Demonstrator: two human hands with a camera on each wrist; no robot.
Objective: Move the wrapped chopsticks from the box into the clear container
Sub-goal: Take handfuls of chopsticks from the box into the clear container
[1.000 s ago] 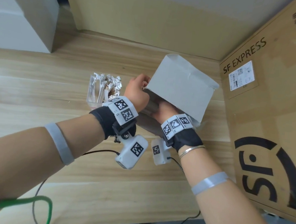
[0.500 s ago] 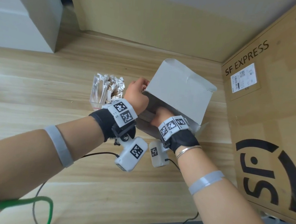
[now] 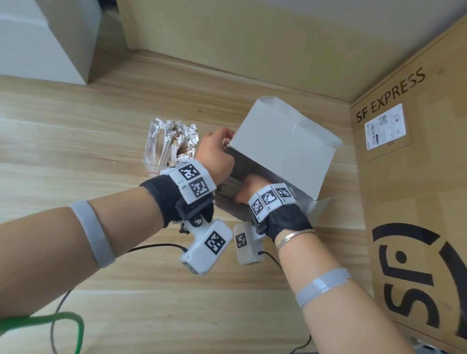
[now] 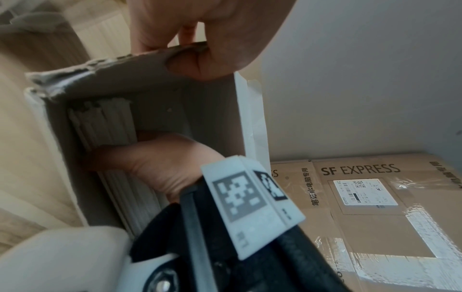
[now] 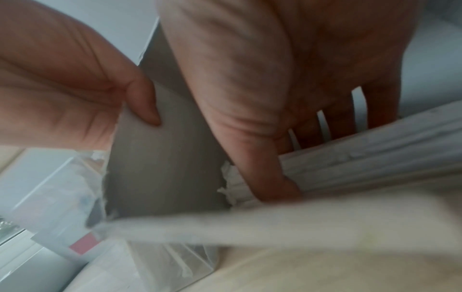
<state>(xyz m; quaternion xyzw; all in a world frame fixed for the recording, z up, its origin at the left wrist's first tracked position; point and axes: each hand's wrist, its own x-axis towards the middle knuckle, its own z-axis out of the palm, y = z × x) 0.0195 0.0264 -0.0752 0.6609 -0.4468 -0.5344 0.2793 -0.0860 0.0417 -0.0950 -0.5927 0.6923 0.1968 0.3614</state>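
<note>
Already well under way, going by how things lie:

Box: the grey box [image 3: 284,144] lies tipped on the table [image 3: 59,137], its open mouth toward the person, just right of the container.

Container: the clear container [image 3: 155,152] stands upright, packed with wrapped sticks whose crumpled paper ends poke above its rim; that share looks done.

Chopsticks: a stack of wrapped chopsticks [image 4: 105,120] remains inside the box, lying lengthwise along its wall; these are what is left to move.

Right hand: the right hand [image 3: 250,185] is deep in the box mouth, its fingers [image 5: 250,110] spread and curled down onto the stack, thumb pressed at the paper ends. It seems to be gathering a bunch; nothing is lifted out yet.

Left hand: the left hand [image 3: 214,153] pinches the torn edge of the box flap between thumb and fingers, holding the mouth open and steady.
</note>
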